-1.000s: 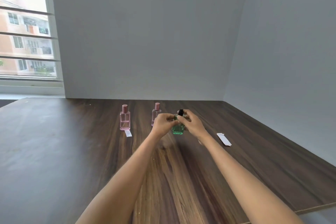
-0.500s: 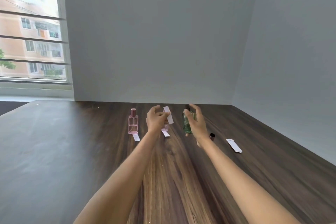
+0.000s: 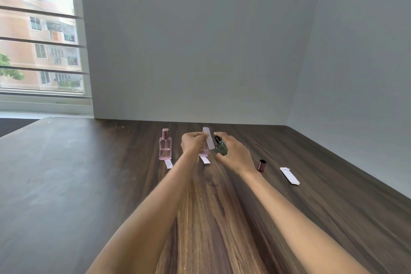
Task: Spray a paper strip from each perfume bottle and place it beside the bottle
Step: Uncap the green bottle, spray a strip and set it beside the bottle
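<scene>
Pinched in the grip of the left hand (image 3: 193,142), a white paper strip (image 3: 209,141) stands nearly upright above the worktop (image 3: 89,173), its upper end clear of the fingers. Just beside it on the right, the right hand (image 3: 233,153) has its grip curled round a green perfume bottle (image 3: 222,148), held off the worktop and tilted so its dark spray head (image 3: 217,139) leans toward the strip; one finger lies over the top of the head. Whether the head touches the paper cannot be told.

Directly behind and below the left grip a pink bottle (image 3: 204,151) stands mostly hidden by the hand, with a used strip (image 3: 204,159) lying flat in front of its base. Farther left a second pink bottle (image 3: 165,148) stands upright with its cap on, and another strip (image 3: 168,164) lies at its foot.

To the right of the right wrist a dark cap (image 3: 262,165) stands on the worktop, apart from the green bottle. Farther right still lies a small stack of unused strips (image 3: 289,176). A window (image 3: 40,40) fills the far left, and grey walls close the worktop's far edge.
</scene>
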